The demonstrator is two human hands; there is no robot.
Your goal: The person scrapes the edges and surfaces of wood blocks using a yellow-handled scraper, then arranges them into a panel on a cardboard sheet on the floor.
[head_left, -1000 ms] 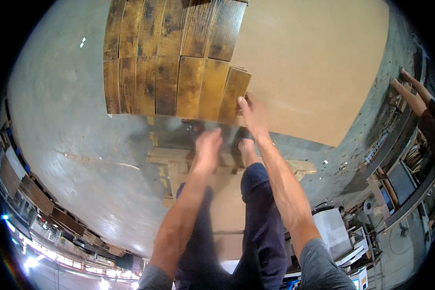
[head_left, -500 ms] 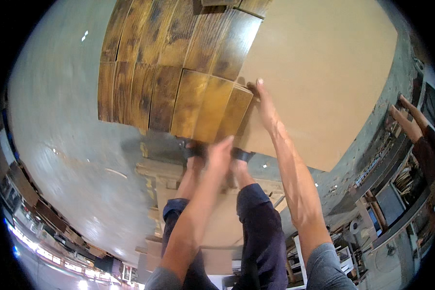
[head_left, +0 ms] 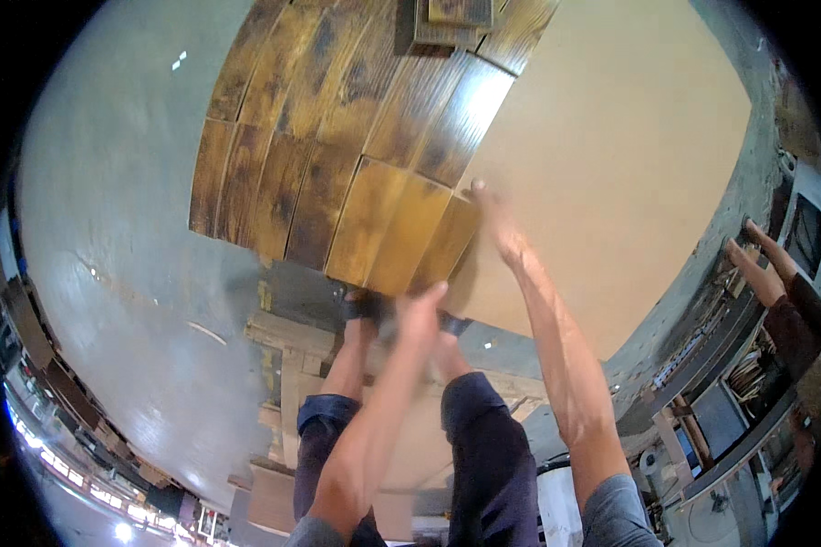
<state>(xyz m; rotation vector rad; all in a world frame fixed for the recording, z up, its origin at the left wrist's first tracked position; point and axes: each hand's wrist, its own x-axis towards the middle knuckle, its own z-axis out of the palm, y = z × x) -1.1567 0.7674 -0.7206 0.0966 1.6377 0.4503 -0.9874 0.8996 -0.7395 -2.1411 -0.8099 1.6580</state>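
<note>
Flooring work observed from beside the person. Two rows of dark and golden wooden planks are already laid over the tan underlay sheet; the larger part of that sheet, to the right, remains bare, so I judge the job under halfway.

The right hand lies flat, fingers extended and together, pressed against the right edge of the nearest golden plank; it grips nothing.

The left hand is open, fingers loosely straight, held at the near end of the same row of planks; whether it touches is unclear.

The plank sits at the near right corner of the laid area. Its long axis runs away from the person, leaning slightly right, parallel with its neighbours.

A small stack of spare planks rests at the far edge. Another person's hands work at the far right.
</note>
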